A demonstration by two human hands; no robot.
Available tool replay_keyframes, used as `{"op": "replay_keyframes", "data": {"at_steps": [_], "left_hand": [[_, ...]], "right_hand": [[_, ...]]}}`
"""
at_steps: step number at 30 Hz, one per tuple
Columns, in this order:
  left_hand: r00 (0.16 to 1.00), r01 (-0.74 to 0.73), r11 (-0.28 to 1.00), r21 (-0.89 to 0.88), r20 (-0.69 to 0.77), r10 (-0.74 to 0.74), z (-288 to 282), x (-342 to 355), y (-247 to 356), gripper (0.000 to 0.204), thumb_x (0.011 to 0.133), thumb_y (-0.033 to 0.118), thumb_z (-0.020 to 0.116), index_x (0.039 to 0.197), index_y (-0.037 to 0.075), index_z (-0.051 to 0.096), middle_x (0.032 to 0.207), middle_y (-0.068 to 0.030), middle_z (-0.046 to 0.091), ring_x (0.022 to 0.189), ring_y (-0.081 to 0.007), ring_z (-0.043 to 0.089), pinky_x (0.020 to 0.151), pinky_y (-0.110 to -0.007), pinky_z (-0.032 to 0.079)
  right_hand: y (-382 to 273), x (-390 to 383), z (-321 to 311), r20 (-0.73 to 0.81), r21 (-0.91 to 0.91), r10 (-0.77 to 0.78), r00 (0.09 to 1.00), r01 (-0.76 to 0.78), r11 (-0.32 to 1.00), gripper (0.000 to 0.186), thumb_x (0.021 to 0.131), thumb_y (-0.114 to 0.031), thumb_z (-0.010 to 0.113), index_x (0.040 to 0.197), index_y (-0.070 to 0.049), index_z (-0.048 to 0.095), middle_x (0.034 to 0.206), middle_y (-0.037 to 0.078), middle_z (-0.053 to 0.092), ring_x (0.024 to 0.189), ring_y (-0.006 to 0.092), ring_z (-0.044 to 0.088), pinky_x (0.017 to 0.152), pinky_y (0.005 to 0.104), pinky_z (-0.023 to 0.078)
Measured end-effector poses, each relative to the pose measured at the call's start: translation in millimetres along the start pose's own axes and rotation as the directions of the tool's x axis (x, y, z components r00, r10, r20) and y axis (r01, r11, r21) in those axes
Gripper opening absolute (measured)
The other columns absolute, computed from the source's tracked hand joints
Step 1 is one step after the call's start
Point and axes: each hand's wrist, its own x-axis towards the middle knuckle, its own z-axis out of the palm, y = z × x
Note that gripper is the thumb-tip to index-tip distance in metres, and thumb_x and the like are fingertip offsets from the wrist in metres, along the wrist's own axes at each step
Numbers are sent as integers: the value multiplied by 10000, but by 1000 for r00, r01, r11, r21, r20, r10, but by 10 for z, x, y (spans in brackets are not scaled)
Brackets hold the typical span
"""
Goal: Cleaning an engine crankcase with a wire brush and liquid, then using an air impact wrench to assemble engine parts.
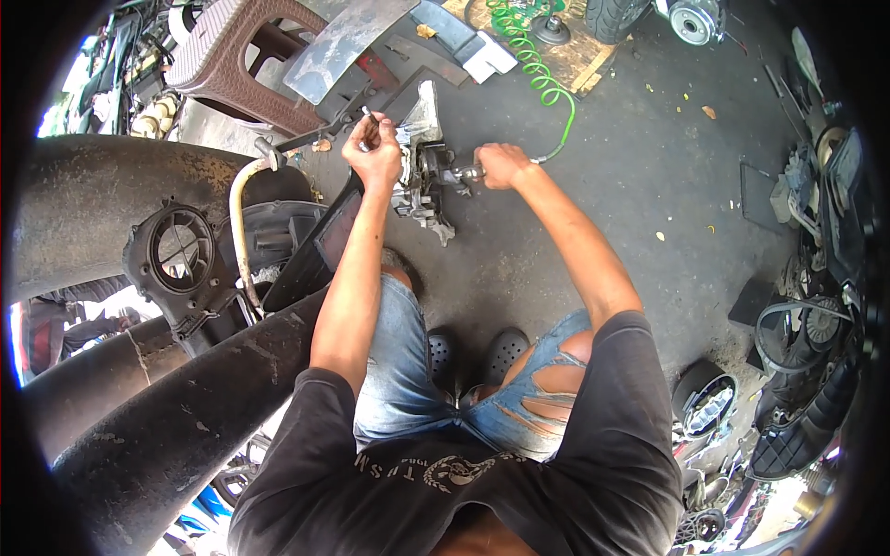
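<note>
A grey metal engine casing (425, 130) stands on the floor in front of me, its lower edge uneven and its top part upright. My right hand (503, 167) is closed around an air tool (466, 173), whose metal nose points left against the casing's right side. From the back of that hand runs a green coiled air hose (554, 96). At the casing's left side, my left hand (374, 156) is closed on a slender metal rod (369, 113) that sticks up past the fingers. The rod's exact kind and its lower end are hidden by the hand.
A brown plastic stool (199, 69) and a flat metal sheet (348, 46) are at the upper left. Thick dark pipes (176, 389) and a round black cover (181, 248) crowd my left. Scattered parts (797, 324) line the right, with a tyre (614, 17) at the top.
</note>
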Motion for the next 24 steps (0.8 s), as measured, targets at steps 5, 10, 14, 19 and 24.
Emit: {"op": "replay_keyframes", "data": {"at_steps": [5,10,14,19,24], "left_hand": [[993,6,973,-231,116,22,-198,234,234,78,890,-53,587,940,-89,636,822,-136,666,718,-183,639,677,-317,535],[900,251,817,-519,435,-1,-702,635,387,463,606,-27,379,1025,-153,529,958,-248,580,886,-337,591,834,-454,498],[861,256,788,-559,503,77,-824,803,537,478,684,134,505,1088,-118,543,1041,-230,572,993,-337,557,911,-458,457],[817,252,782,-570,559,143,-726,930,576,513,712,219,561,1114,-99,563,1045,-241,573,999,-350,552,936,-464,443],[823,260,787,-560,554,123,-601,972,700,520,716,210,560,1103,-137,551,1033,-248,559,997,-354,548,913,-483,452]], "right_hand": [[396,-269,-363,30,97,48,998,-51,994,303,747,-317,781,902,-68,706,944,152,703,901,326,666,779,423,516],[809,-569,-599,71,475,104,992,-126,871,370,733,-307,822,965,-40,714,842,101,707,805,206,639,740,367,488],[788,-707,-691,71,486,156,985,-171,857,399,747,-329,808,993,-31,707,858,119,705,816,209,634,753,369,482],[568,-545,-648,-38,403,130,991,-104,909,433,761,-353,786,1000,-6,690,926,154,702,889,265,660,787,386,494],[426,-429,-688,-64,409,197,978,-154,899,486,752,-385,784,1024,5,683,971,175,695,927,287,658,809,398,500]]}}
